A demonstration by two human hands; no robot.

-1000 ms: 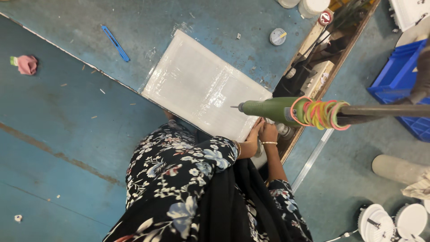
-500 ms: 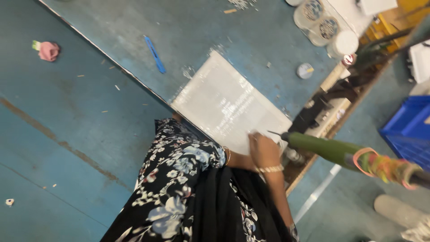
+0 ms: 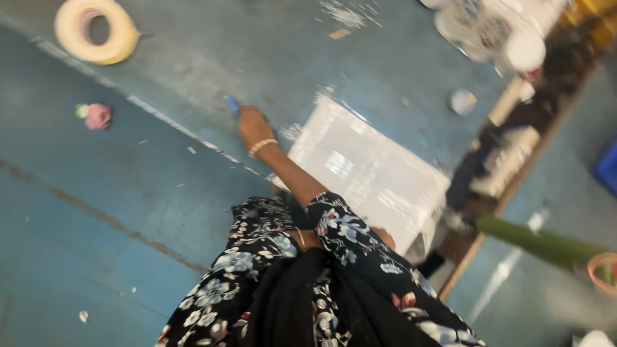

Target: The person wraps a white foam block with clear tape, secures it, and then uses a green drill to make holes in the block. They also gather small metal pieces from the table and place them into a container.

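Note:
My right hand [image 3: 252,126], with a beaded bracelet on its wrist, is stretched out to the left over the blue-grey floor. Its curled fingers are closed over a blue pen [image 3: 232,103], of which only a short end shows beyond them. My left hand is mostly hidden; just its wrist [image 3: 301,239] with a thin gold bangle shows between my floral sleeves, close to my lap. A white plastic-wrapped flat panel [image 3: 369,175] lies right of my outstretched arm. A green pole [image 3: 536,243] with coloured bands on it crosses the right edge.
A cream tape roll [image 3: 96,29] lies at the top left and a small pink object [image 3: 98,116] below it. White round lids [image 3: 495,29], a small round cap [image 3: 463,101], a long wooden frame [image 3: 514,151] and a blue crate [image 3: 608,168] are on the right.
My right hand has left the spot by the green pole and swung left across the white panel to the blue pen. The view has shifted and blurred; the tape roll has come into sight.

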